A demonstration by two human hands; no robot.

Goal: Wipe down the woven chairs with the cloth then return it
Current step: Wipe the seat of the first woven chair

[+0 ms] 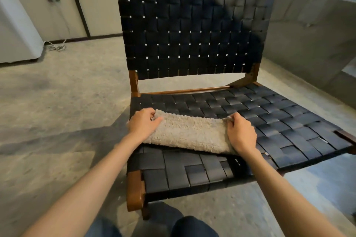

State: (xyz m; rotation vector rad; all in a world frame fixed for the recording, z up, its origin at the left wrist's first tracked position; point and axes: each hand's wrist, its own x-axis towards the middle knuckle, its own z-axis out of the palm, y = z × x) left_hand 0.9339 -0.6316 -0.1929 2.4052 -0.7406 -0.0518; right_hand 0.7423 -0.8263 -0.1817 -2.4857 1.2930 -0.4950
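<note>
wipe | we pinch fluffy beige cloth [185, 132] ends, left hand [143, 121] + right hand [240, 134] | stretched flat across black woven-strap chair [250, 113] seat for full contact

A beige cloth [186, 133] lies stretched across the seat of a black woven chair [192, 31], near the seat's front left corner; the left hand [143, 122] and right hand [240, 133] each pinch one end

2 bare forearms [90, 177], dark trousers [192, 226]
</note>
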